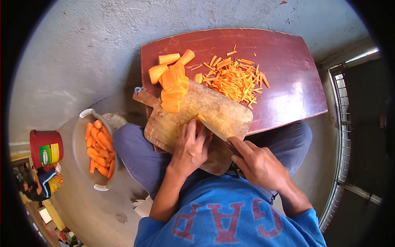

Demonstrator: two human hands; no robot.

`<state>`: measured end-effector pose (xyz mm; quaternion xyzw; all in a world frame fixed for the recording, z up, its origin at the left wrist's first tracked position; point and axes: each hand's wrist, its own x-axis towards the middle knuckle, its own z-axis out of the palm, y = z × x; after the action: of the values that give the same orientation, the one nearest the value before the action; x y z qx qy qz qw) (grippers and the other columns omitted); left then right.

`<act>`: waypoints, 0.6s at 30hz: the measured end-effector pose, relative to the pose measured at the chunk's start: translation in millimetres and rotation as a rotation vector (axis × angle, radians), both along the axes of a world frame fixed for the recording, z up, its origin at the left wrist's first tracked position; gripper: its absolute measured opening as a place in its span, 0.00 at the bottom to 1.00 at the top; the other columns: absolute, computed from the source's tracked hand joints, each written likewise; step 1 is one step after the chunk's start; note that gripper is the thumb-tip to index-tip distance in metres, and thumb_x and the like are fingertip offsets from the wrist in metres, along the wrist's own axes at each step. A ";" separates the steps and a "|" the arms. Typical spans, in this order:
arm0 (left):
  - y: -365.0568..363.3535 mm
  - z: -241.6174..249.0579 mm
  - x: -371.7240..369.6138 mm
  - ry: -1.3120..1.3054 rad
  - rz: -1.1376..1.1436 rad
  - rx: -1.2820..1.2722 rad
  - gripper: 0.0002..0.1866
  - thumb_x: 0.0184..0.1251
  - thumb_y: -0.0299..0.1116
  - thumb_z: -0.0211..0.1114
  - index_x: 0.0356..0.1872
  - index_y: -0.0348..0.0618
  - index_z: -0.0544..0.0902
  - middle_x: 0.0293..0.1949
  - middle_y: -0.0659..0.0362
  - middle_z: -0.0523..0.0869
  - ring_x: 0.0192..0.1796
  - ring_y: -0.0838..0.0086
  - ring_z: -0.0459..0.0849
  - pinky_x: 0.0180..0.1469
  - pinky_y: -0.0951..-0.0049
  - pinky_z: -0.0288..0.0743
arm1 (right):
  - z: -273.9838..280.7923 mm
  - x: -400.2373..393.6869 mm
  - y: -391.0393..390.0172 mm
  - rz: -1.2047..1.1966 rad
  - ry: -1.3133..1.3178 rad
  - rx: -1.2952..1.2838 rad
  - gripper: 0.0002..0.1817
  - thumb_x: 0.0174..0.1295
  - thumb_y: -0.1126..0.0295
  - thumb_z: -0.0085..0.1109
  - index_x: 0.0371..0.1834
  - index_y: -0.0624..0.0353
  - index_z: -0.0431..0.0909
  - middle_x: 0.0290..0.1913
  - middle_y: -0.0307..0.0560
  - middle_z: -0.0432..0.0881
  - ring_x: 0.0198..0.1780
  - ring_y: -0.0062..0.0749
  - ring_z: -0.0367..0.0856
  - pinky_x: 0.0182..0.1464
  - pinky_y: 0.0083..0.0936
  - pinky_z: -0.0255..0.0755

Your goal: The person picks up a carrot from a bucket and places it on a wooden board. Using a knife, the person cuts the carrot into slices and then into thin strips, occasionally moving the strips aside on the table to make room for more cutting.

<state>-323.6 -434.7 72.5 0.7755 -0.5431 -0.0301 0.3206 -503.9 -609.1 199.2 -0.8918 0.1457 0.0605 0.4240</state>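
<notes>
On the wooden cutting board (193,103), my left hand (191,148) presses down with curled fingers on a piece of carrot (200,118), mostly hidden under the fingertips. My right hand (259,162) is wrapped round the handle of a knife (216,131). The blade slants up to the left, its tip beside the carrot and my left fingers. Flat carrot slices (172,88) overlap on the board's left side. Thick carrot chunks (169,59) lie beyond them. Carrot strips (236,80) are heaped on the red table (288,70) past the board's far edge.
A grey tub (78,144) of whole peeled carrots (98,146) stands on the floor at left, with a red bucket (51,144) beyond it. Another person (37,185) is at the far left. A wall (103,49) rises behind the table; a metal-grille door (343,123) is at right.
</notes>
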 end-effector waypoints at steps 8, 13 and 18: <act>0.7 0.6 1.3 -0.020 -0.024 0.007 0.21 0.81 0.29 0.72 0.70 0.33 0.87 0.72 0.30 0.81 0.58 0.39 0.83 0.65 0.46 0.84 | 7.5 4.8 1.5 0.025 0.064 -0.043 0.27 0.83 0.72 0.67 0.81 0.67 0.73 0.53 0.74 0.91 0.46 0.77 0.93 0.47 0.61 0.89; 2.0 -0.7 2.4 0.000 -0.041 0.016 0.22 0.80 0.27 0.71 0.70 0.32 0.87 0.71 0.29 0.81 0.56 0.38 0.84 0.64 0.46 0.85 | -28.1 23.6 -1.9 0.018 -0.062 -0.009 0.26 0.83 0.73 0.67 0.79 0.64 0.73 0.53 0.75 0.90 0.49 0.78 0.92 0.47 0.63 0.88; 2.9 -4.4 2.1 0.032 -0.019 -0.001 0.23 0.76 0.25 0.73 0.70 0.30 0.87 0.71 0.33 0.82 0.58 0.38 0.84 0.64 0.46 0.85 | -4.9 13.4 -5.8 0.008 0.014 0.040 0.25 0.83 0.72 0.66 0.78 0.63 0.73 0.53 0.77 0.90 0.50 0.79 0.92 0.47 0.62 0.87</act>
<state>-321.5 -431.7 68.1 0.7696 -0.5452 -0.0450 0.3293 -490.4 -614.9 194.3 -0.8832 0.1439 0.0712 0.4407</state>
